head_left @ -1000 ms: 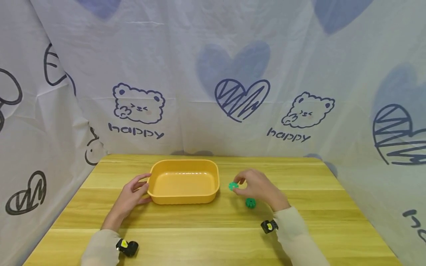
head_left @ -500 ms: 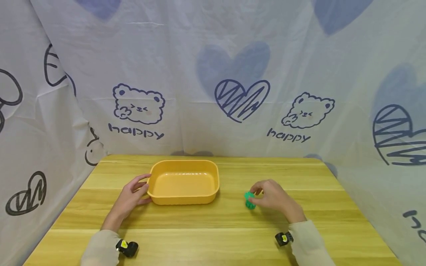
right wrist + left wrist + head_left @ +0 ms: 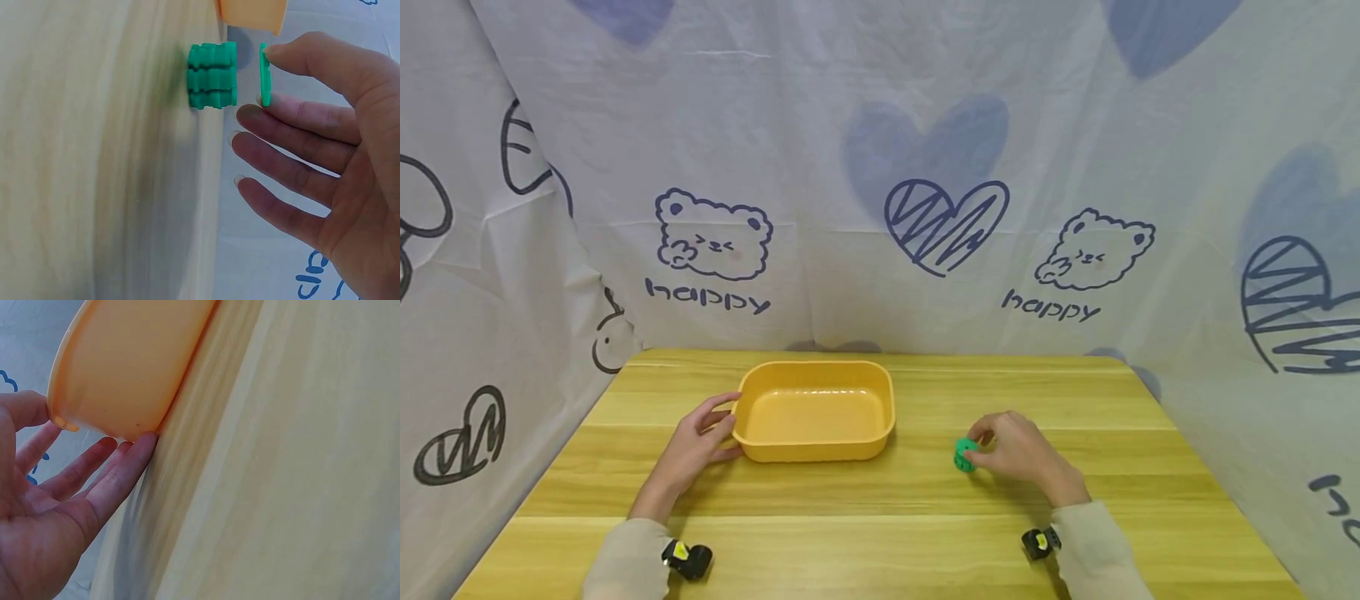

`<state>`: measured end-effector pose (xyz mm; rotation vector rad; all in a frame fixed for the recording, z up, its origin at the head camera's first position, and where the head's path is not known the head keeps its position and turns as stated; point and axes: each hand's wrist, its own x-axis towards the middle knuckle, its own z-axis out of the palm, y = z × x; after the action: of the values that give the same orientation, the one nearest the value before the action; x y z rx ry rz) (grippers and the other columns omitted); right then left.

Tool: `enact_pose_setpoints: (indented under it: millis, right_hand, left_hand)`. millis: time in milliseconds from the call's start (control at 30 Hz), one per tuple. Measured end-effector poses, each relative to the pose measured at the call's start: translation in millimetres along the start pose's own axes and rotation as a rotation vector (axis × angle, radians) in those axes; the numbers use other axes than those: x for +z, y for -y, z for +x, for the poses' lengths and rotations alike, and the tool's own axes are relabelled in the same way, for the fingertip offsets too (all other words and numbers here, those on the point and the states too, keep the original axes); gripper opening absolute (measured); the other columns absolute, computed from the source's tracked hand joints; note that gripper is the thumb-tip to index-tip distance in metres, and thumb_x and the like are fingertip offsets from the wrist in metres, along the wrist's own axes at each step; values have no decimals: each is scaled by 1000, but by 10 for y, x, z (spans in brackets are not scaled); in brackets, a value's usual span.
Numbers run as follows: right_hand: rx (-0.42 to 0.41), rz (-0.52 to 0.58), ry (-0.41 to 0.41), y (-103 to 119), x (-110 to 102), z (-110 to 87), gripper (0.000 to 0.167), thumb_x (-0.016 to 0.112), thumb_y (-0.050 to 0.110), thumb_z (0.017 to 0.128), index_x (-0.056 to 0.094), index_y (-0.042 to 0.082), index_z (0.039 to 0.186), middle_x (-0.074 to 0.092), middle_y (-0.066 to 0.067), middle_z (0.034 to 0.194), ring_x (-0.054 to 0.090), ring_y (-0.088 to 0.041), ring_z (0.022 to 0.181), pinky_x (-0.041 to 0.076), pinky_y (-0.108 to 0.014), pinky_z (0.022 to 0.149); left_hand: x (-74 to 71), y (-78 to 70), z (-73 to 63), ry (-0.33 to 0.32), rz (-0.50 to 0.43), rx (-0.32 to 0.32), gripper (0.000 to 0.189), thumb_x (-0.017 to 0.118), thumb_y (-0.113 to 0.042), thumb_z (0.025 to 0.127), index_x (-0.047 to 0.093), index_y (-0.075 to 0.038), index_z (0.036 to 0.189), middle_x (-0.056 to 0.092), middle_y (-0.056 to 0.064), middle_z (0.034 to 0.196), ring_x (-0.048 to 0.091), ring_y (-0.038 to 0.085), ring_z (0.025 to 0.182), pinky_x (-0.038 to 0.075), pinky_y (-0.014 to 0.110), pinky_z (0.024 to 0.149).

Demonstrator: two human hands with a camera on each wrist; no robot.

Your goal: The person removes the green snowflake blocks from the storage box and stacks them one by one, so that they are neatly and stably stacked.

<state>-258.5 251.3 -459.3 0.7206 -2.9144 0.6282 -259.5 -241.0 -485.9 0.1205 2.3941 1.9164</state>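
My right hand (image 3: pixel 1018 446) pinches a thin green notched disc (image 3: pixel 265 78) between thumb and index finger, the other fingers loosely spread. Directly under the disc, a short stack of matching green notched discs (image 3: pixel 212 76) stands on the table. A narrow gap separates disc and stack in the right wrist view; from the head they overlap. My left hand (image 3: pixel 694 442) touches the left end of a yellow plastic basin (image 3: pixel 812 451) with its fingertips. In the left wrist view, these fingers (image 3: pixel 128 472) meet the basin's outer wall near its bottom edge and rim.
The wood-grain table (image 3: pixel 865 533) reaches back to a white cloth (image 3: pixel 820 275) printed with bears and hearts. More cloth hangs at both sides. A small black device (image 3: pixel 687 558) sits at the left wrist, with a similar one (image 3: pixel 1040 543) at the right.
My right hand has carried the disc rightward and toward me from near the basin, then lowered it over the stack. My left hand and the basin have stayed in place.
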Motion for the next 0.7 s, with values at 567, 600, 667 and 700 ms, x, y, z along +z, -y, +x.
enact_pose_setpoints:
  millis: [567, 600, 667, 700]
  right_hand:
    - [3, -54, 20, -48, 53, 10, 23, 86, 31, 83, 78, 11, 93, 76, 3, 88, 64, -7, 78, 57, -24, 69]
    - [7, -58, 21, -45, 55, 10, 23, 86, 31, 83, 78, 11, 93, 76, 3, 88, 64, -7, 78, 57, -24, 69]
    - [12, -68, 24, -41, 59, 7, 22, 86, 30, 83, 78, 11, 93, 76, 4, 88, 63, -7, 78, 57, -25, 69]
    - [12, -72, 25, -38, 60, 4, 22, 86, 30, 83, 78, 12, 93, 76, 4, 88, 63, -7, 78, 57, -25, 69]
  left_hand:
    - [-2, -12, -3, -2, -11, -11, 51, 48, -21, 111, 36, -8, 158, 45, 32, 150, 60, 31, 124, 65, 42, 92]
    - [-2, -12, -4, -2, -11, -11, 50, 48, -21, 111, 36, -8, 158, 45, 32, 150, 60, 32, 124, 65, 42, 92]
    - [-1, -10, -6, 0, -9, -11, 50, 48, -21, 111, 36, -8, 158, 45, 32, 150, 60, 32, 124, 65, 42, 92]
    - [-1, -10, -8, 0, -10, -11, 50, 48, -20, 111, 36, -8, 158, 45, 32, 150, 60, 32, 125, 65, 42, 92]
